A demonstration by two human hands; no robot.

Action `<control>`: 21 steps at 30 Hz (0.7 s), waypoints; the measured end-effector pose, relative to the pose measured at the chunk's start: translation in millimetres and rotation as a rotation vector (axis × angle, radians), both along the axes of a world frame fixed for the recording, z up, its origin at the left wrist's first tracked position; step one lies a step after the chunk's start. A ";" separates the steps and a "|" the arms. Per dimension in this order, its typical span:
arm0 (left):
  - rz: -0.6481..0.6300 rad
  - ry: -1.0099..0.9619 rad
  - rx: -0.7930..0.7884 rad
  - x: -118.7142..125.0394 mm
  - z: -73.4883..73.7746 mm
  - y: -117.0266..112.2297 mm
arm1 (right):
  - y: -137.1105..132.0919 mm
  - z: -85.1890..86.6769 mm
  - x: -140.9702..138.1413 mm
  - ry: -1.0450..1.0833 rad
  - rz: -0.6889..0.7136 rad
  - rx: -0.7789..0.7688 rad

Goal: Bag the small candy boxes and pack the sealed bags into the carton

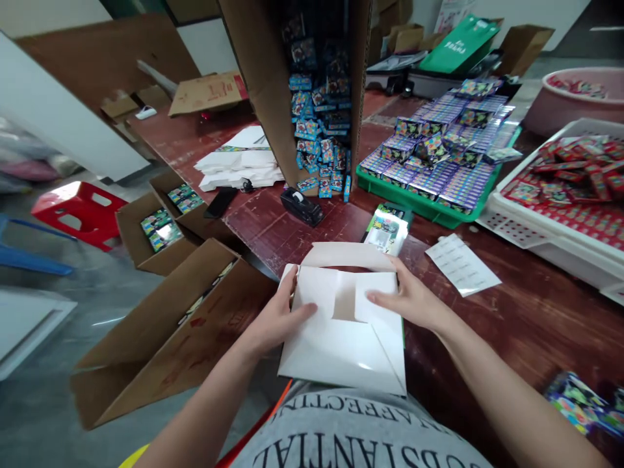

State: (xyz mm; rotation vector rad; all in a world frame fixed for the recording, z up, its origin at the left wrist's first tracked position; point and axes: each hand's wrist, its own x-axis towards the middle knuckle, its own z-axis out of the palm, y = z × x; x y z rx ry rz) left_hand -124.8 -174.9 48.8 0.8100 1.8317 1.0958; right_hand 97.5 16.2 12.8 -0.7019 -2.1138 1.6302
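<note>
I hold a white folded carton against the near edge of the dark red table. My left hand grips its left side, thumb lying over the left flap. My right hand grips the right side, thumb pressing the right flap inward. The far flap stands open. Just beyond the carton lies a small printed pack, and a white sticker sheet lies to its right.
A black tape dispenser and a tall open cardboard box of small blue packs stand ahead. A green tray of purple packs and a white crate of red packs sit right. Open cardboard boxes lie on the floor left.
</note>
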 end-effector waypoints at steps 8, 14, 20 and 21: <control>-0.004 -0.039 -0.068 2.0 1.8 -9.9 | 2.2 30.6 7.2 -0.089 0.352 0.796; 0.017 -0.424 -0.090 1.5 14.1 -16.4 | -13.4 42.9 -22.3 -0.420 0.270 0.835; -0.002 -0.540 -0.049 3.1 29.6 -41.6 | -35.3 34.8 -38.6 -0.461 0.078 0.952; 0.015 -0.553 -0.035 2.2 35.3 -43.3 | -34.9 36.0 -37.1 -0.446 0.069 0.938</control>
